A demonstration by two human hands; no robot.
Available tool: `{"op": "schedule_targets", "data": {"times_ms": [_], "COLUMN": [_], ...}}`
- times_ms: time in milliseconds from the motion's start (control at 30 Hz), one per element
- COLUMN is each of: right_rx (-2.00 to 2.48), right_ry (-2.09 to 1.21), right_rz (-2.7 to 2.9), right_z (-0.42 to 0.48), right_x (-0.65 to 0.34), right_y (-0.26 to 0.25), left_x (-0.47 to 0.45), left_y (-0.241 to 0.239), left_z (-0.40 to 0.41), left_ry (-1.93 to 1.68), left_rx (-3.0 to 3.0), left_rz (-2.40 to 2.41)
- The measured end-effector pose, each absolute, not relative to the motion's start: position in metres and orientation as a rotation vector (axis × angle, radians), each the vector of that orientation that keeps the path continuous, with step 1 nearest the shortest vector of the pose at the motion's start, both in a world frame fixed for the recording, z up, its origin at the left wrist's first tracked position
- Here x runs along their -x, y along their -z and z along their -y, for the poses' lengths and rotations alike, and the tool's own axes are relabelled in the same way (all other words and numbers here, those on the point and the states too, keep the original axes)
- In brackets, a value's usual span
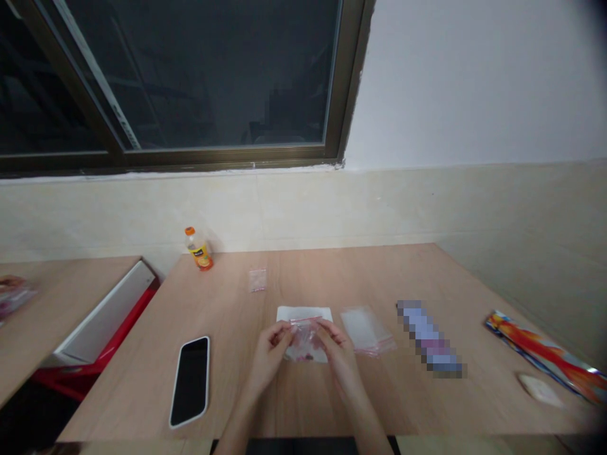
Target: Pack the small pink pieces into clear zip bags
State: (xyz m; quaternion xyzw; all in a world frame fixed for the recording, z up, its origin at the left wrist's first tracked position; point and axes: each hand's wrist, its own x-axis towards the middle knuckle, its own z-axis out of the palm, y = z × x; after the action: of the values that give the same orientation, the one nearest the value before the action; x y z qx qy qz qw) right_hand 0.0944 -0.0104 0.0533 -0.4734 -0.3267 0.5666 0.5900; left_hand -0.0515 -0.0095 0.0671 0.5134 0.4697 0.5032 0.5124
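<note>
Both of my hands hold one small clear plastic bag (303, 340) with a pink-red strip along its top, just above the wooden table (303, 404). My left hand (271, 354) pinches the bag's left top corner. My right hand (337, 351) pinches its right top corner. A white sheet (303, 313) lies flat on the table right behind the bag. A stack of similar clear bags (366, 331) lies just right of my right hand.
A black phone in a white case (190, 380) lies left of my hands. A small orange drink bottle (199, 249) and a tiny clear bag (257, 279) sit near the far edge. A colourful wrapper (545, 355) and a pale oval object (540, 389) lie at right. A red-and-white box (102, 328) fills the gap at left.
</note>
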Motion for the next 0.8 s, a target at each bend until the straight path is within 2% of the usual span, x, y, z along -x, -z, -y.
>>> {"op": "schedule_targets", "data": {"times_ms": [300,567,800], "right_rx": [1.113,1.053,1.083], "right_ry": [-1.301,-1.278,-1.245], "right_rz": [0.834,0.652,0.74], "right_z": [0.011,0.022,0.021], "right_x": [-0.089,-0.074,-0.076], "right_y": [-0.063,-0.077,-0.083], "left_x": [0.038,0.015,0.016], "left_y": [-0.074,-0.084,-0.076], "left_z": [0.01,0.022,0.021], "left_ry": [-1.373,-1.499,-1.56], "left_rx": [-1.171,-1.11,-0.995], "left_rz": [-1.178,-1.338,-1.369]}}
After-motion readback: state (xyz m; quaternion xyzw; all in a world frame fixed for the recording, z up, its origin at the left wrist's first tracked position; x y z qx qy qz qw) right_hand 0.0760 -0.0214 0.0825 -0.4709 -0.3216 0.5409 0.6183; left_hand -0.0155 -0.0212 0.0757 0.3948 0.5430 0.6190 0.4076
